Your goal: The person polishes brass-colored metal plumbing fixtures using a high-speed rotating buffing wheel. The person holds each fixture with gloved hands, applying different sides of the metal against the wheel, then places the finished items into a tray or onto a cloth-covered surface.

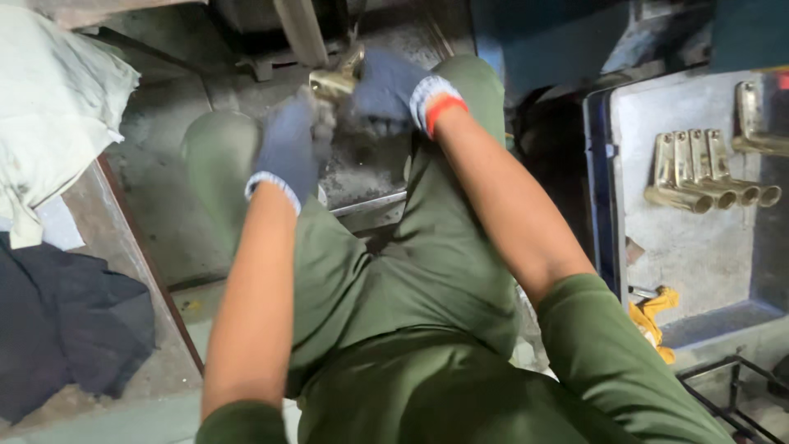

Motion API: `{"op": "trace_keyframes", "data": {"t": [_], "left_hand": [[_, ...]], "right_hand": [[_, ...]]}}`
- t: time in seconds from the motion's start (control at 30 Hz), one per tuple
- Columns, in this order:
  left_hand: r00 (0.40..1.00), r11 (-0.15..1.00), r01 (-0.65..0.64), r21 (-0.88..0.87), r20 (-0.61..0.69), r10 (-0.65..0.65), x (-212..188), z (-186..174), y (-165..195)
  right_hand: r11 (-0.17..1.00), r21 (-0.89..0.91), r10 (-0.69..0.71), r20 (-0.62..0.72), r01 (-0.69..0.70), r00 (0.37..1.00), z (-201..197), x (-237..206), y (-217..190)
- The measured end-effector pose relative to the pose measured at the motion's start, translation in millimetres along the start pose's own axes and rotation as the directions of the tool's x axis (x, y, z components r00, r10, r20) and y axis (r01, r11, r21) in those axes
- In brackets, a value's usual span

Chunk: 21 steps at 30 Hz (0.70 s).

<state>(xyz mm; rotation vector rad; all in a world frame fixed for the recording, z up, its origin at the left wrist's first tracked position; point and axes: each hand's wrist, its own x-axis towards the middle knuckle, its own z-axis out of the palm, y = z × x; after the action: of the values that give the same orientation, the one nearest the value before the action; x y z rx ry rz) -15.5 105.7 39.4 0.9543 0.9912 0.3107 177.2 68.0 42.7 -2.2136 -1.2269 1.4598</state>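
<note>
We see both hands in knitted blue-grey work gloves with pale ribbed cuffs, the right one trimmed with an orange band at the wrist. The right hand (393, 89) curls its fingers closed around one end of a shiny brass fitting (335, 80), which sits up near the top of the view, between the two hands and just above the knees. The left hand (288, 152) lies just below and to the left of the fitting, its back turned toward us and blurred; we cannot tell whether its fingers grip the fitting or only rest beside it. The fitting looks smooth and rounded, with a bright yellow gleam against the dull, gritty grey floor (164, 164). Below the hands spread soft, creased olive-green trousers (427, 279), and matching sleeves end at the upper arms. At the right stands a flat tray (699, 263) with a dusty pale bed and a blue rim, holding a row of polished brass pieces (707, 168), long and tube-ended, lying side by side and touching. A crumpled white cloth (57, 107) hangs at the upper left, and a limp dark cloth (66, 329) lies beneath it.
</note>
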Motion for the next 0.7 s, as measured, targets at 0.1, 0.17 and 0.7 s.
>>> {"op": "trace_keyframes", "data": {"t": [0.1,0.17,0.7], "left_hand": [[1.0,0.984,0.022,0.179,-0.014,-0.019,-53,-5,-4],[0.983,0.979,0.18,-0.094,-0.027,-0.183,-91,-5,-14],[0.996,0.729,0.042,-0.683,-0.026,-0.082,-187,16,-5]], "right_hand": [[0.922,-0.128,-0.376,-0.08,0.364,0.923,23,-61,24],[0.777,-0.071,-0.628,-0.147,0.626,0.764,40,-112,47],[-0.007,0.999,-0.64,0.029,-0.043,0.768,108,-213,96]]}}
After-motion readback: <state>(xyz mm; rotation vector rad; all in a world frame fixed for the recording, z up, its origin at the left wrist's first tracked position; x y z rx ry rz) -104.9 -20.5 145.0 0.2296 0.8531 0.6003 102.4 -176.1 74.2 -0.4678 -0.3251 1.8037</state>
